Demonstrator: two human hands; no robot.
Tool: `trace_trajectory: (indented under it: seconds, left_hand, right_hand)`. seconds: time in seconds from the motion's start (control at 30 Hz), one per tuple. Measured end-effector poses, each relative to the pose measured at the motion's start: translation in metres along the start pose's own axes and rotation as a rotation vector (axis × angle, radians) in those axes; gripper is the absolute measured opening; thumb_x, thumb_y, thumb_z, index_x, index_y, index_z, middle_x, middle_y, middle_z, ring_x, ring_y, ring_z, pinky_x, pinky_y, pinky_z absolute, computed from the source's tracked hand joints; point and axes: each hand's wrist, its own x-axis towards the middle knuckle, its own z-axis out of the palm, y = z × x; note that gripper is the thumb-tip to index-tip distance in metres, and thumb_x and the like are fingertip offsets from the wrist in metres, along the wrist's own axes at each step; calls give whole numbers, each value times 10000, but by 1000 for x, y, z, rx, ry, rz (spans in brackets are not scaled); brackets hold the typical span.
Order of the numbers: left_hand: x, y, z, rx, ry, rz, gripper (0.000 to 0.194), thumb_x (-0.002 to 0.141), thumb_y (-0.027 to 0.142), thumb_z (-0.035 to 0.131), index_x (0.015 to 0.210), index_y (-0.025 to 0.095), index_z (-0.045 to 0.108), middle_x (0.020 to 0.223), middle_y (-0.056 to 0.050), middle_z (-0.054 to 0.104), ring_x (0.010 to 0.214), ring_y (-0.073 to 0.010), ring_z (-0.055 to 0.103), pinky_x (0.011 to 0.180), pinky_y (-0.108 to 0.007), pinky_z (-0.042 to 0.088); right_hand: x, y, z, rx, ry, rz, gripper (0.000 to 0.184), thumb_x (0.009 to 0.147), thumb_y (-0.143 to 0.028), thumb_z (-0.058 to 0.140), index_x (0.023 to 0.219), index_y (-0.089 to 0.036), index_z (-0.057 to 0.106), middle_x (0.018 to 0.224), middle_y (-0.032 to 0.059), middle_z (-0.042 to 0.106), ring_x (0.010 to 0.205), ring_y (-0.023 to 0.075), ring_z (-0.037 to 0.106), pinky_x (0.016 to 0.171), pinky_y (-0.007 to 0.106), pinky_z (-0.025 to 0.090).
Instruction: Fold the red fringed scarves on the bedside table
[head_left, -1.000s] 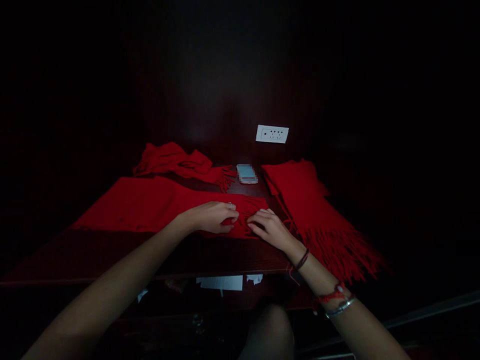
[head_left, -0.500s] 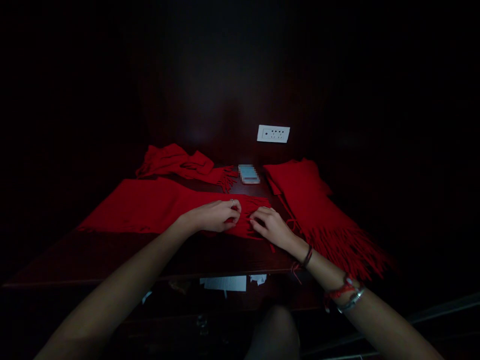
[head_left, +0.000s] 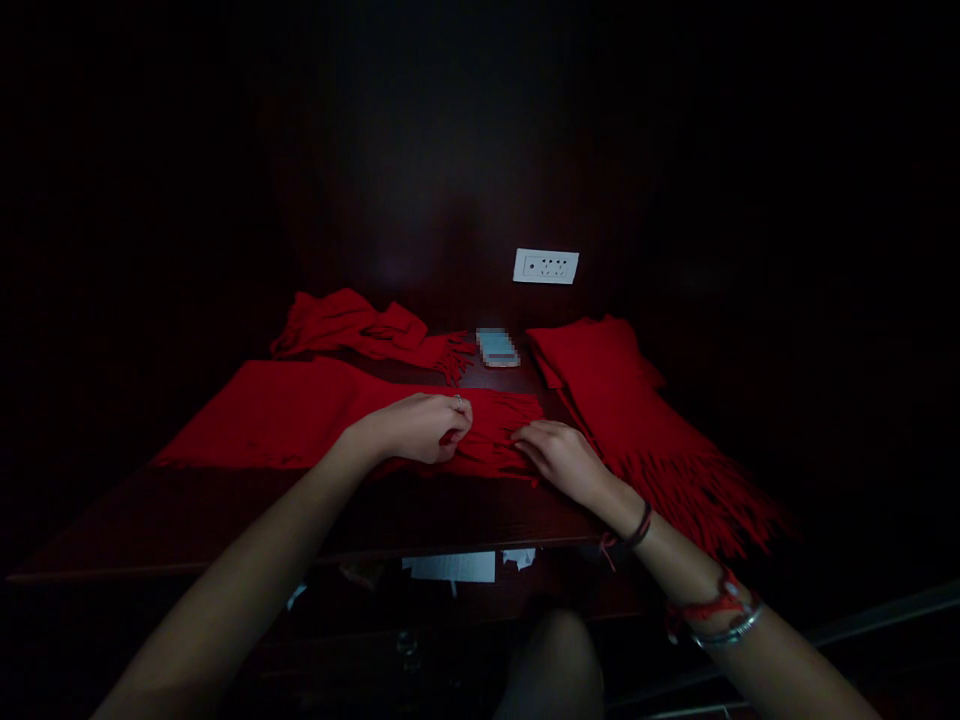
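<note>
A red fringed scarf [head_left: 274, 412] lies flat along the front of the dark table, its tasselled end toward the right. My left hand [head_left: 424, 425], a ring on one finger, is closed with curled fingertips against the scarf near the start of the fringe. At the tassels, my right hand [head_left: 566, 458] has its fingers and thumb pinched on the fringe strands. Exactly which strands are held is hidden by the fingers.
A second red scarf [head_left: 360, 325] lies crumpled behind, and a folded red scarf [head_left: 626, 390] spreads its fringe to the right. A pixelated light-blue item [head_left: 497, 347] rests between them. A socket plate [head_left: 546, 266] is on the wall; papers [head_left: 450, 567] sit below the table edge [head_left: 337, 558].
My right hand has slid right along the fringe, away from my left hand. My left hand has shifted slightly left and its fingers are curled tighter. The scarves stay in place.
</note>
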Motion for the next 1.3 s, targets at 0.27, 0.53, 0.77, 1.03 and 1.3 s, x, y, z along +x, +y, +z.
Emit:
trace_trajectory:
  seconds: [0.27, 0.53, 0.77, 1.03, 1.3]
  left_hand:
    - [6, 6, 15, -73, -62, 73, 40, 609, 134, 467, 589, 168, 475, 862, -6, 495, 714, -111, 467, 633, -209, 361]
    - [7, 4, 19, -132, -41, 133, 58, 617, 107, 475, 589, 156, 490, 994, -21, 467, 857, -123, 462, 743, -202, 357]
    - [4, 8, 8, -188, -116, 149, 136, 672, 111, 462, 756, 188, 536, 858, 11, 564, 774, -106, 499, 719, -195, 365]
    - [14, 4, 23, -40, -67, -128, 290, 837, 277, 318, 1038, 176, 501, 917, -74, 566, 830, -167, 507, 743, -267, 361]
    - [13, -1, 34, -241, -308, -329, 660, 720, 612, 331, 1289, 316, 177, 1380, -35, 81, 1225, -334, 64, 910, -533, 150]
  right_hand:
    - [-10, -5, 2, -92, -105, -45, 200, 832, -206, 355, 805, -164, 548, 773, 51, 537, 740, 137, 489, 718, 276, 378]
    - [-6, -15, -5, -63, -68, -77, 271, 764, -261, 480, 1020, -174, 482, 1024, 87, 486, 942, 201, 425, 786, 352, 364]
    - [-4, -3, 0, -96, -182, -207, 171, 721, -91, 459, 860, -169, 523, 859, 55, 516, 836, 163, 456, 784, 308, 383]
    - [-2, 9, -15, -77, -323, -281, 249, 675, -39, 421, 850, -176, 534, 858, 48, 514, 813, 150, 479, 716, 285, 399]
    - [-10, 26, -57, 67, -484, -183, 227, 644, -33, 428, 757, -177, 562, 800, 27, 530, 744, 126, 506, 695, 257, 407]
